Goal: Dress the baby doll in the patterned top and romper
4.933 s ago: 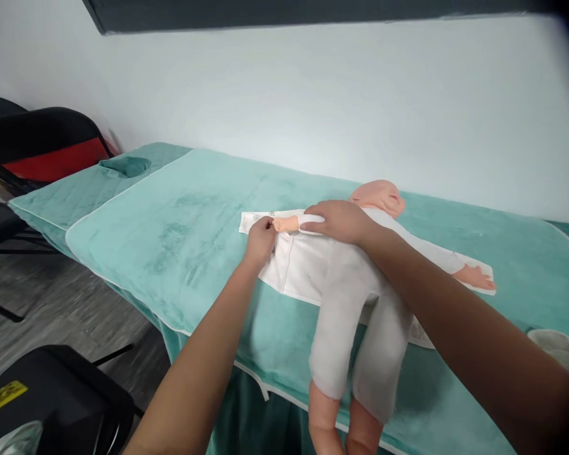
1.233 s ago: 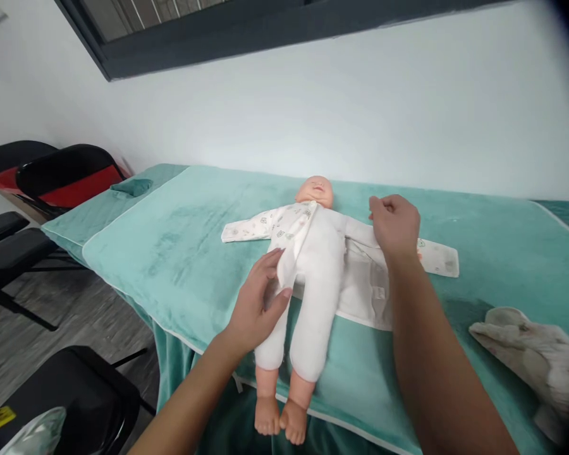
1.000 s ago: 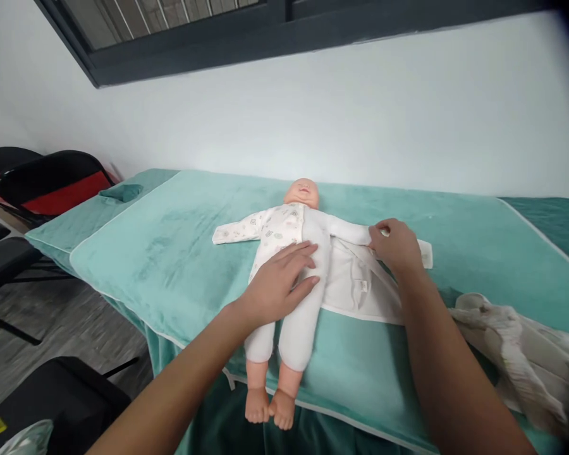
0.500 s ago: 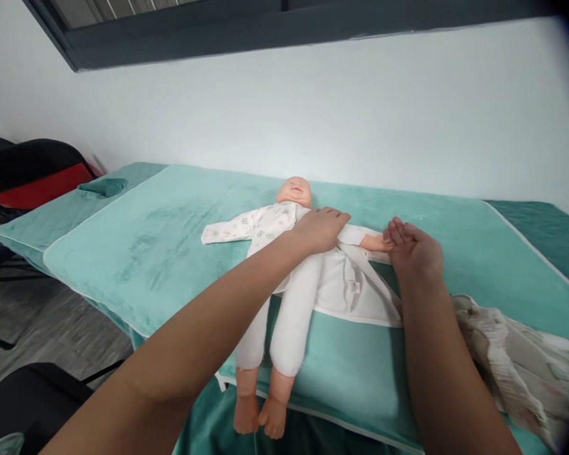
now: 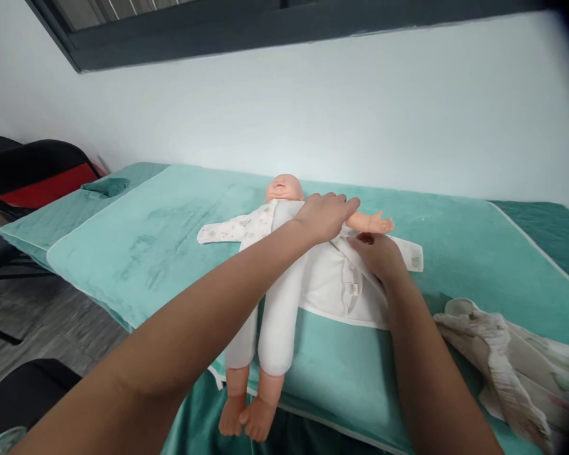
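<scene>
One doll (image 5: 279,316) lies face-up on one green-covered bed (image 5: 137,253), one arm in a white jacket (image 5: 329,278), the other outside it. The left hand (image 5: 329,216) covers that outer arm, grip hidden; the right hand (image 5: 379,253) touches the jacket, pinch indeterminable. One tag (image 5: 351,289), illegible. The left forearm obstructs the doll's torso. Near the right forearm: one bundled cloth (image 5: 512,360).

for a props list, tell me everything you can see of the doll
The doll lies face up on the green bed cover, feet past the near edge. Head, bare forearm and feet look like smooth pinkish plastic; body and upper legs look like soft white cloth. A patterned white shirt sleeves one arm; the other arm is out of its sleeve, with the left hand over it.
</scene>
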A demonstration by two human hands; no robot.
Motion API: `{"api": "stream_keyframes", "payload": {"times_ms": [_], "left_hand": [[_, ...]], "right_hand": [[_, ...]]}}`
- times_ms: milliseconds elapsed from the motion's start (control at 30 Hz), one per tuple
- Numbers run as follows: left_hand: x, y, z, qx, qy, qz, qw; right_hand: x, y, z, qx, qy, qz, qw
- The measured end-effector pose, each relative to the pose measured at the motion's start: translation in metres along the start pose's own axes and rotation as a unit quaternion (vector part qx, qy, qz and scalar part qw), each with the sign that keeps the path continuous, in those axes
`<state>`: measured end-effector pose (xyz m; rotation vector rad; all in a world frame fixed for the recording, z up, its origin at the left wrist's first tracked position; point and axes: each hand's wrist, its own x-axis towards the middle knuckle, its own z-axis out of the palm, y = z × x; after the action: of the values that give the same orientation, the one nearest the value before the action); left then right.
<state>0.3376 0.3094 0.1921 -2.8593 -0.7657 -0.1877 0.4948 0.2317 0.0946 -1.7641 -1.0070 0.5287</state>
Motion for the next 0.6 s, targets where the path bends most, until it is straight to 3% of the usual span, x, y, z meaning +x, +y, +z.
{"api": "stream_keyframes", "payload": {"times_ms": [100,167,333,400,500,600], "left_hand": [[-0.002,0.001,-0.001,0.023,-0.009,-0.007,1.000],[-0.003,0.002,0.000,0.038,-0.015,0.000,0.999],[-0.005,0.000,0.002,0.072,-0.030,0.020,0.997],[-0.004,-0.002,0.002,0.084,-0.039,0.016,0.996],[-0.002,-0.003,0.005,0.106,-0.062,0.005,0.992],[0.003,0.001,0.012,0.116,-0.098,-0.021,0.988]], "right_hand": [[-0.003,-0.001,0.003,-0.155,-0.051,0.011,0.986],[-0.006,-0.004,0.004,-0.163,-0.068,0.006,0.984],[-0.005,-0.009,0.002,-0.031,-0.032,0.000,0.999],[-0.003,-0.009,-0.002,0.027,-0.002,0.036,0.999],[-0.004,-0.009,-0.010,0.197,0.015,0.112,0.974],[-0.011,-0.015,-0.012,0.306,-0.011,0.101,0.947]]}}
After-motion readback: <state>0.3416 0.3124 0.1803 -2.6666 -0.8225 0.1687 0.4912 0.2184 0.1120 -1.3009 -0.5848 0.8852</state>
